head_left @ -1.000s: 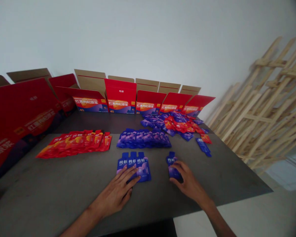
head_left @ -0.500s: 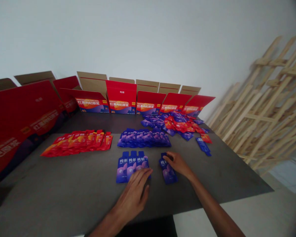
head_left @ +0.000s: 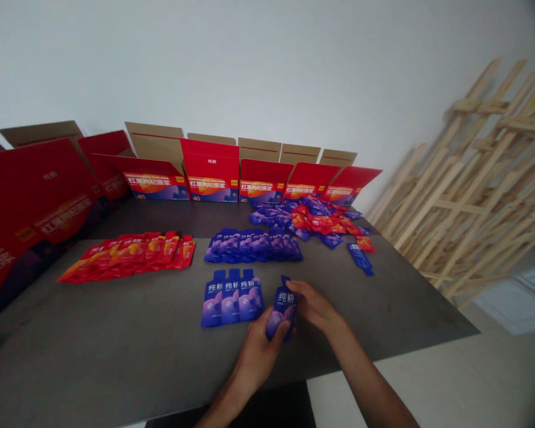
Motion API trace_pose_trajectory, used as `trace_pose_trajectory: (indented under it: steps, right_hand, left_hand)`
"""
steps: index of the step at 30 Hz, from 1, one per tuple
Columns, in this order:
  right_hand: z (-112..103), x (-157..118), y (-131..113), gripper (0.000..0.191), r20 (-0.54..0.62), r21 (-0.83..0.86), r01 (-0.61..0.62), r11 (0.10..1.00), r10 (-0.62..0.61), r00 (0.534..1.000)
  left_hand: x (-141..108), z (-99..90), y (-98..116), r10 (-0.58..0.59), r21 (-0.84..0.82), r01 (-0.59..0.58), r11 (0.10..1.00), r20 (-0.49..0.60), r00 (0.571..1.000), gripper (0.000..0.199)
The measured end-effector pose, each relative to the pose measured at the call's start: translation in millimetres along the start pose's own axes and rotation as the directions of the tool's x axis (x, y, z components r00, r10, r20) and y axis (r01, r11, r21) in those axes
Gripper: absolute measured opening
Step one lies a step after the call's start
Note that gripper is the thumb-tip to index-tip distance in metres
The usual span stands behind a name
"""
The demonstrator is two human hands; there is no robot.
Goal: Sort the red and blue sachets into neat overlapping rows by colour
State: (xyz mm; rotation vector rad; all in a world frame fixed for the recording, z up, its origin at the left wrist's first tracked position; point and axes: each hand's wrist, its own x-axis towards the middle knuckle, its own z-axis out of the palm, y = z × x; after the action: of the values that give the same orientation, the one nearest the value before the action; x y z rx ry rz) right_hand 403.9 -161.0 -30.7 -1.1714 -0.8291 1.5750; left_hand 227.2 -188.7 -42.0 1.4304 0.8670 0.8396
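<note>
Wall (head_left: 294, 71), pale gray & smooth, fills top of frame. Dark gray table (head_left: 116, 339) spans ctr & lower L, w/ darker strip at back; light floor (head_left: 410, 380) shows lower R, & wooden frames (head_left: 450, 208), slightly blurred, stand nr wall at R edge.

Large red box (head_left: 49, 202) sits far L, dim printing incl. 红黑枸杞原浆. Same line, plus "40" on several, fronts the row of red boxes (head_left: 214, 181) across mid-frame; 纯耕 tops one raised panel. 纯耕 also heads three blue pouches (head_left: 230, 300), overlapping side by side at lower ctr, & the held pouch (head_left: 284, 300) just to their R, nr bottom ctr, slightly tilted, neck up.

Box flaps (head_left: 156, 141) are up, bare brown cardboard w/ thin dark stripe. Red pouches (head_left: 134, 255) lie fanned in overlapping band, mid-L; similar blue band (head_left: 254, 245) lies at ctr. Loose heap (head_left: 312, 217) of mixed red & blue pouches, w/ slight sheen, spreads before the boxes, ctr R. Pouches are flat, approx. rectangular, w/ narrow necks.

Left hand (head_left: 258, 351) has fingers closed round held pouch's lower part, thumb across its face; right hand (head_left: 314, 306) nips it by neck, fingers bent, some hidden behind pouch. Lone blue pouch (head_left: 360, 258) lies R of ctr, print too small to read.
</note>
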Motion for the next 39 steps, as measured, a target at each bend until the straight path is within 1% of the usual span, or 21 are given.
trace_pose_trajectory:
  steps: [2, 6, 8, 10, 12, 14, 18, 21, 24, 28, 30, 32, 34, 36, 37, 38, 39]
  right_hand:
    - [1.9, -0.7, 3.1, 0.045, -0.032, 0.036, -0.014, 0.999, 0.015, 0.999]
    - [7.7, -4.8, 9.1, 0.045, -0.053, 0.029, 0.027, 0.999, -0.026, 0.998]
    - [8.0, -8.6, 11.5, 0.048, -0.069, -0.018, 0.047, 0.999, -0.048, 0.996]
    - [5.3, -13.9, 13.2, 0.05, -0.08, -0.118, 0.06, 0.991, -0.07, 0.994]
    - [0.9, -21.0, 14.3, 0.051, -0.071, -0.237, 0.063, 0.969, -0.082, 0.994]
    - [-3.4, -29.5, 14.8, 0.051, -0.052, -0.327, 0.058, 0.943, -0.08, 0.995]
    - [-6.6, -47.0, 17.4, 0.052, -0.027, -0.41, 0.032, 0.911, -0.047, 0.999]
    - [-3.4, -56.2, 23.0, 0.053, 0.034, -0.437, 0.029, 0.899, -0.016, 0.999]
    - [2.8, -61.0, 28.6, 0.054, 0.099, -0.474, 0.054, 0.879, -0.007, 0.995]
    - [9.0, -62.7, 30.7, 0.055, 0.065, -0.535, 0.066, 0.842, -0.038, 0.997]
    - [9.6, -62.8, 30.3, 0.054, 0.053, -0.54, 0.069, 0.839, -0.048, 0.997]
    - [8.9, -62.6, 30.2, 0.053, 0.051, -0.54, 0.068, 0.839, -0.048, 0.998]
    - [7.7, -62.1, 30.9, 0.053, 0.043, -0.543, 0.057, 0.838, -0.04, 0.998]
    - [6.6, -61.4, 32.3, 0.052, 0.028, -0.552, 0.048, 0.832, -0.039, 0.999]
    - [6.1, -61.1, 33.3, 0.051, 0.019, -0.565, 0.057, 0.823, -0.056, 0.998]
    - [5.7, -60.8, 34.4, 0.048, 0.009, -0.588, 0.077, 0.805, -0.088, 0.996]
    - [5.3, -60.7, 35.7, 0.046, -0.003, -0.622, 0.104, 0.776, -0.135, 0.991]
  left_hand:
    - [0.5, -3.1, 0.0, 0.002, -0.006, -0.002, 1.0, 0.01, 1.0, 0.039]
    - [4.6, -5.9, -2.2, -0.042, -0.03, 0.042, 0.999, 0.013, 0.999, 0.049]
    - [6.0, -5.8, -2.6, -0.061, -0.048, 0.062, 0.997, 0.002, 0.998, 0.052]
    - [6.2, -5.5, -2.1, -0.071, -0.079, 0.072, 0.994, 0.007, 0.997, 0.054]
    - [5.9, -5.4, -0.9, -0.073, -0.099, 0.073, 0.992, -0.001, 0.997, 0.055]
    - [5.8, -5.6, 0.5, -0.079, -0.099, 0.075, 0.992, -0.037, 0.996, 0.057]
    - [7.8, -4.7, 4.1, -0.101, -0.146, 0.079, 0.986, -0.152, 0.983, 0.058]
    - [9.3, -2.0, 8.4, -0.118, -0.222, 0.063, 0.973, -0.243, 0.963, 0.058]
    - [9.2, 2.0, 12.4, -0.141, -0.284, 0.069, 0.956, -0.245, 0.959, 0.058]
    - [9.4, 5.3, 12.9, -0.15, -0.308, 0.078, 0.948, -0.219, 0.964, 0.057]
    - [11.2, 4.3, 11.2, -0.135, -0.272, 0.075, 0.959, -0.21, 0.968, 0.055]
    - [14.2, 1.3, 8.8, -0.094, -0.189, 0.052, 0.981, -0.223, 0.97, 0.052]
    - [17.9, -2.9, 6.4, -0.019, -0.047, 0.007, 0.999, -0.256, 0.966, 0.047]
    - [21.6, -7.5, 4.2, 0.06, 0.107, -0.03, 0.994, -0.281, 0.958, 0.038]
    - [23.5, -9.9, 3.2, 0.083, 0.162, -0.037, 0.986, -0.289, 0.954, 0.032]
    - [25.4, -12.1, 2.2, 0.095, 0.199, -0.036, 0.979, -0.293, 0.951, 0.031]
    - [27.2, -14.1, 1.2, 0.095, 0.223, -0.03, 0.974, -0.29, 0.952, 0.036]
